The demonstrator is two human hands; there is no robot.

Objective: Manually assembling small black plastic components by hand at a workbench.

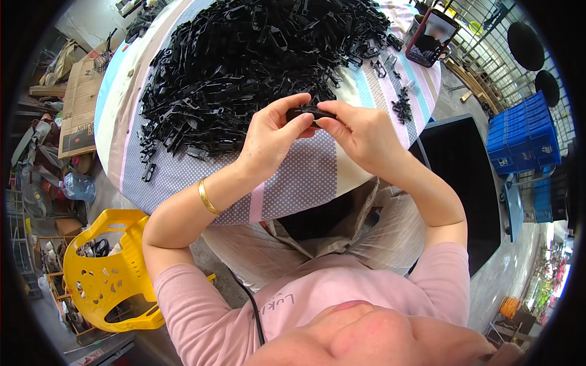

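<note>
Over the near part of a round table, both hands pinch one small black plastic part (310, 114) between thumbs and fingers. My left hand (273, 131) grips its left end, and my right hand (368, 133) is closed on its right end. The fingers cover much of the part, so its full shape cannot be made out. Just beyond the hands, a big heap of black plastic parts (238, 67) spreads across the table, many of them like small clips or frames. To the right lies a little cluster of smaller black pieces (402, 106).
The table wears a striped, dotted tablecloth (293, 177). A phone (432, 38) stands propped at its far right edge. On the left are a yellow plastic chair (91, 271) and a cardboard sheet (85, 100). Blue crates (523, 134) and a large black bin (464, 177) stand on the right.
</note>
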